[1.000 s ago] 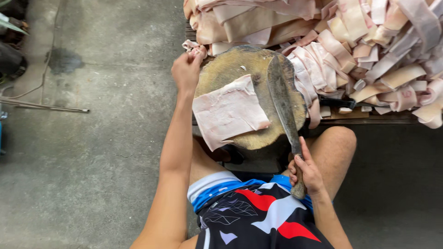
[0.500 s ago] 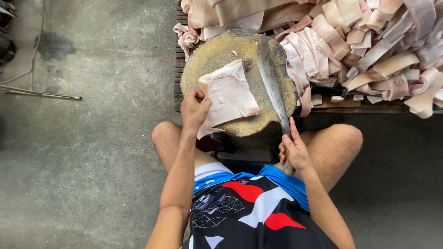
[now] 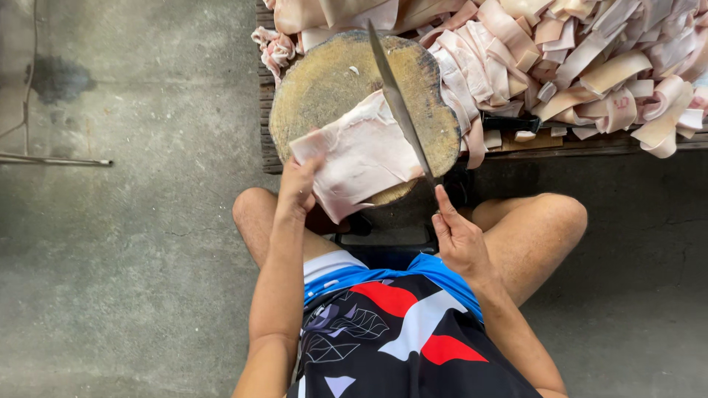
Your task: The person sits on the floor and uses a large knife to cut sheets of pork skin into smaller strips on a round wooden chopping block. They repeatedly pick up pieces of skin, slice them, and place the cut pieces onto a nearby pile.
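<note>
A round wooden chopping block stands in front of my knees. A flat pale pink slab of pork skin lies on its near side, hanging a little over the edge. My left hand grips the slab's near left corner. My right hand holds the handle of a long knife, whose blade points away from me and lies across the right edge of the slab.
A big heap of cut pork skin strips covers the low wooden pallet behind and right of the block. Bare concrete floor lies to the left, with a thin metal rod on it.
My left hand came back from the far pile to the slab's near corner and pulled the slab toward me. The knife swung from the block's right side onto the slab.
</note>
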